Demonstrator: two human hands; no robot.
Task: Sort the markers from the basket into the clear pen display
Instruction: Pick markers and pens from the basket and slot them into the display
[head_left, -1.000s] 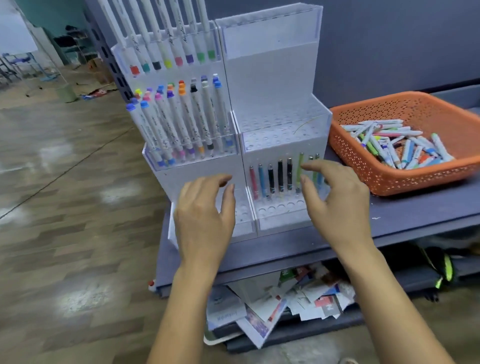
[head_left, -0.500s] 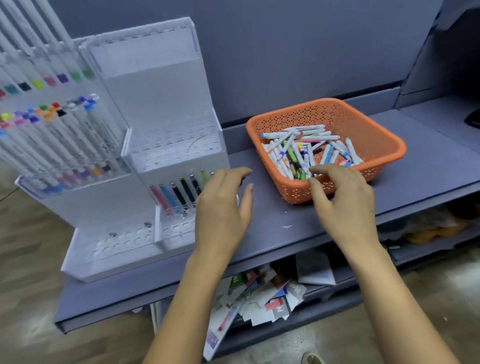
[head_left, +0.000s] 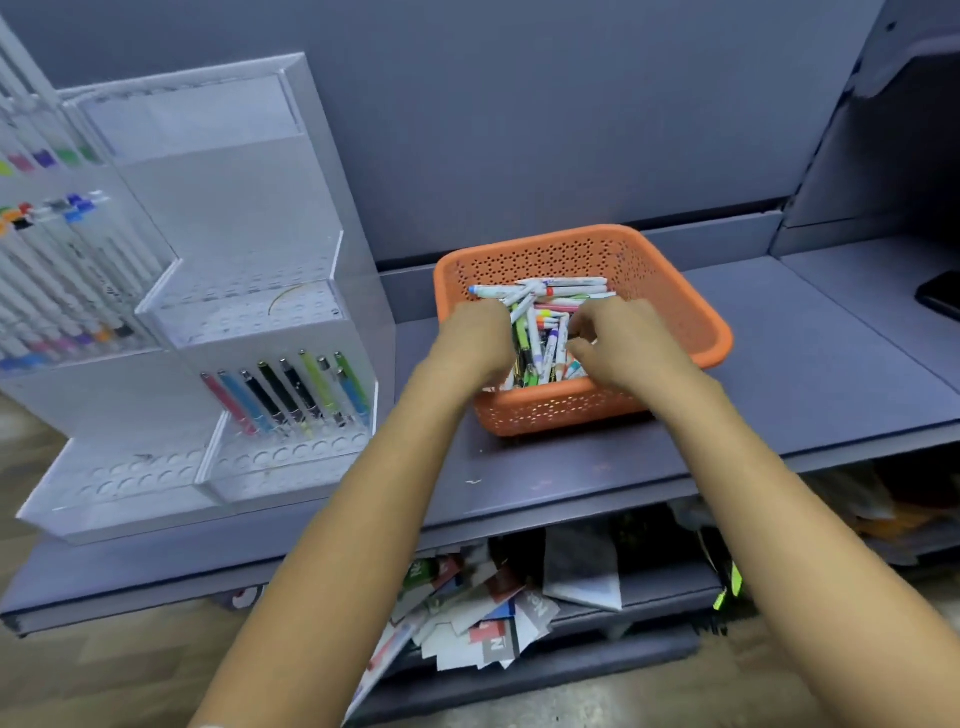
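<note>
Both your hands are down in the orange basket (head_left: 680, 291), which sits on the grey shelf (head_left: 779, 415) to the right of the clear pen display (head_left: 244, 218). Your left hand (head_left: 475, 338) curls its fingers into the pile of markers (head_left: 545, 312), and your right hand (head_left: 618, 348) curls in from the other side. The fingertips are hidden or blurred, so you cannot tell whether either pinches a marker.
</note>
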